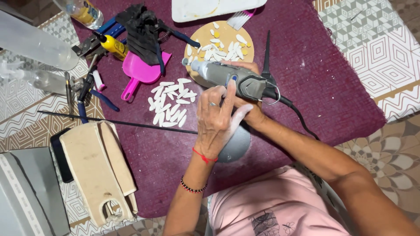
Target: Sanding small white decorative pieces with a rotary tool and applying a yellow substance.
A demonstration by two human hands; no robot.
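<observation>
My right hand [247,107] grips a grey rotary tool [227,78] with a black cord, its tip pointing left over a round wooden board [205,37]. My left hand [214,118], ring on one finger, rests against the tool's body with the index finger on it; whether it pinches a small piece is hidden. Several white oval pieces [170,102] lie in a pile on the dark red cloth [332,87] just left of my hands. More white and yellow pieces [223,48] sit on the board.
A pink scoop [140,72], black rag [142,30], glue bottle [111,43], pliers [89,94] and a thin black rod [109,122] lie at left. A beige wooden stand [98,170] is near left. A white tray [210,8] sits at the top.
</observation>
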